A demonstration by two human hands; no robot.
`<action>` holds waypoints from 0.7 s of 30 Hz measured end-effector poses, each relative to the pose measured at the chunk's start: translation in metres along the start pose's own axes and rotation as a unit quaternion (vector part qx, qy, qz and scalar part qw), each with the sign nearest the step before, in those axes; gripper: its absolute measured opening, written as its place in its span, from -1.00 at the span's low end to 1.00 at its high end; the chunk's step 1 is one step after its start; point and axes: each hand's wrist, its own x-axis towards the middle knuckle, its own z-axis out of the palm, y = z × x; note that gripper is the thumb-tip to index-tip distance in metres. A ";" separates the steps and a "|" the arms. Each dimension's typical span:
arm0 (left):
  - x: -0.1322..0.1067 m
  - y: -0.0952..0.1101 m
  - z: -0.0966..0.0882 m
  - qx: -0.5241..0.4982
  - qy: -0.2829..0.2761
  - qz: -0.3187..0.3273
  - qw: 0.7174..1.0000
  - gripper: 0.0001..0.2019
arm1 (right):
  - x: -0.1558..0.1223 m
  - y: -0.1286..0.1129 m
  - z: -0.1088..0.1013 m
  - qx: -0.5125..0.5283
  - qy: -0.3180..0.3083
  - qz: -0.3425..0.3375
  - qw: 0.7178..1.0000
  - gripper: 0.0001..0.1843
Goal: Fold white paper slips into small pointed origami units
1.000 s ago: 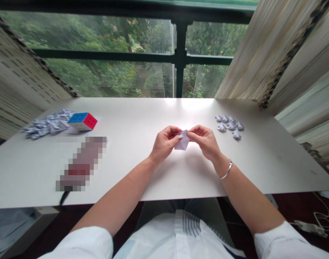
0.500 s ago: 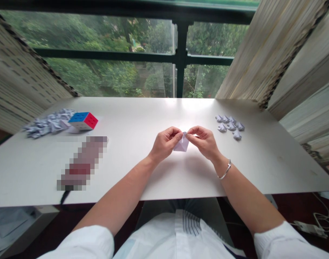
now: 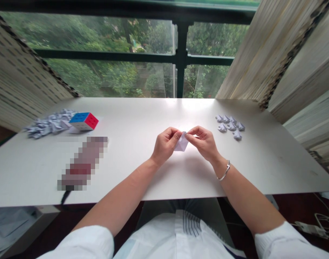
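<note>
My left hand (image 3: 166, 144), right hand (image 3: 203, 142) pinched closed on folded paper (image 3: 181, 144); bulk lay my side of pinch, nearer left; long axis unclear.

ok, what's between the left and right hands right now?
A folded piece of white paper, pinched by both the left hand and the right hand near its far edge. Shows in the head view.

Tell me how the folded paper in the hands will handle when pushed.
The folded paper is probably light: it looks small and thin, pinched near its top by the left hand and right hand. Its creases likely lend some stiffness, though a hard squeeze could crumple it. With flat facets, it would likely slide rather than roll.
</note>
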 end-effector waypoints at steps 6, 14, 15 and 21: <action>0.002 0.001 0.003 -0.083 -0.002 0.028 0.996 -0.71 | 0.003 0.002 -0.002 0.040 0.046 0.009 0.998 -0.70; 0.006 0.003 -0.002 -0.029 0.034 0.021 0.999 -0.80 | -0.002 0.003 -0.002 -0.099 -0.049 -0.077 0.991 -0.79; 0.006 0.004 -0.003 -0.036 0.035 0.015 0.999 -0.78 | -0.002 0.003 -0.002 -0.111 -0.055 -0.083 0.989 -0.82; 0.006 0.010 -0.004 -0.137 -0.035 -0.031 0.989 -0.59 | 0.001 0.001 -0.002 -0.001 0.014 -0.072 0.997 -0.77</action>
